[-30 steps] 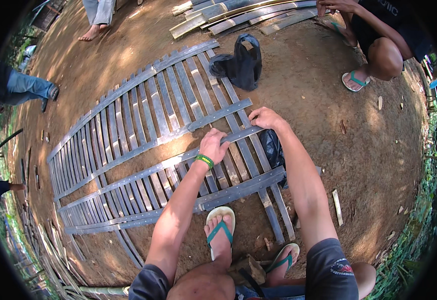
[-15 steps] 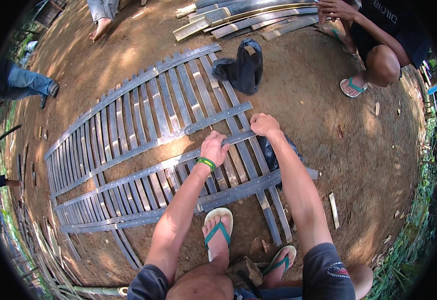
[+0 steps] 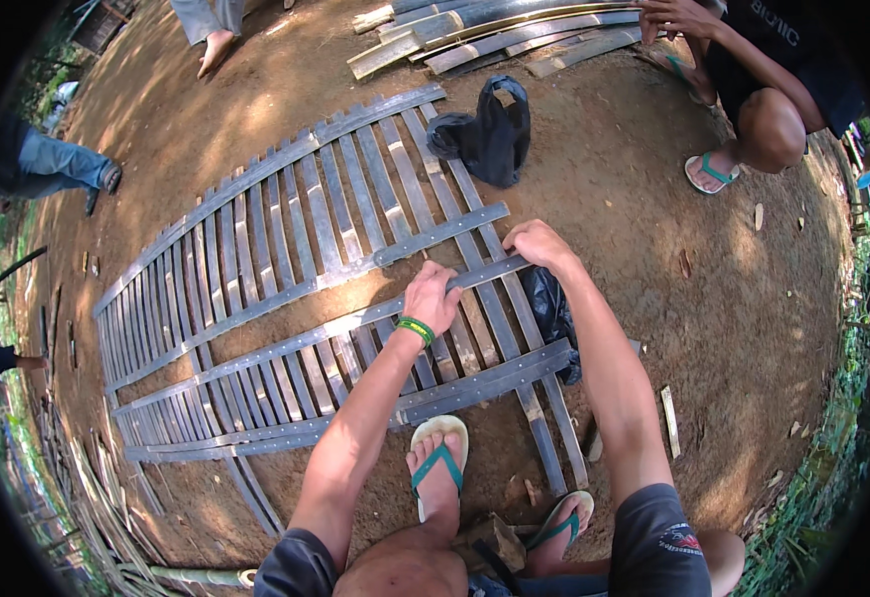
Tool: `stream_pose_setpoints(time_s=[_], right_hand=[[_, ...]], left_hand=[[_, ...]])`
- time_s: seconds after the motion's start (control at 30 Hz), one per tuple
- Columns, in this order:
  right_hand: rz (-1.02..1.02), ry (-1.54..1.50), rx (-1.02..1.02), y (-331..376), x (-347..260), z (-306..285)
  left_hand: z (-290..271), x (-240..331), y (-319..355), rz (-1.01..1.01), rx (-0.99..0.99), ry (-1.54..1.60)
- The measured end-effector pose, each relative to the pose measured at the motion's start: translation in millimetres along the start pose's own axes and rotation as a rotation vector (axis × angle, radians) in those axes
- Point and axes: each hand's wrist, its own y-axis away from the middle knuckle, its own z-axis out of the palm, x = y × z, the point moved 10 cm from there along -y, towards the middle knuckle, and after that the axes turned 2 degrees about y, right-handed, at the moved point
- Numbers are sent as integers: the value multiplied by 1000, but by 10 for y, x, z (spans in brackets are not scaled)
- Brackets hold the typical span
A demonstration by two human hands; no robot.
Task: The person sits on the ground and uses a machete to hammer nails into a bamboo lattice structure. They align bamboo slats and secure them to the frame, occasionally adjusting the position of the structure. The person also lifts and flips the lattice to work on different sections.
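A lattice panel (image 3: 304, 209) of dark split-bamboo slats nailed across long rails lies on the ground before me. My left hand (image 3: 431, 298) is closed over a middle bamboo rail (image 3: 340, 325), fingers curled on its far edge; a green and yellow band circles that wrist. At the right end of the same rail, my right hand (image 3: 542, 244) grips with bent fingers, its fingertips partly hidden. Beneath my right forearm, a black plastic bag (image 3: 551, 303) lies partly covered by it. The near bamboo rail (image 3: 485, 384) runs just beyond my sandalled foot (image 3: 438, 463).
Another black plastic bag (image 3: 495, 134) sits beside the panel's far right corner. Split bamboo lengths (image 3: 495, 42) are piled beyond it. A person (image 3: 768, 124) crouches at the far right; others stand at the left and far side. Thin bamboo strips (image 3: 107, 507) lie at the lower left.
My right hand has shifted slightly, and more of the rail's end shows beside it. My left hand keeps its place on the rail. The whole view has moved a little.
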Motion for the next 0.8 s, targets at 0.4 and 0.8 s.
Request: stream_pose_setpoints(time_s=[0.4,0.8], right_hand=[[54,-83,145,241,-178,-67],[252,-60,364,44,-11,-312]], left_hand=[[13,-47,-7,21,17,-36],[72,-95,5,-10,12,-42]])
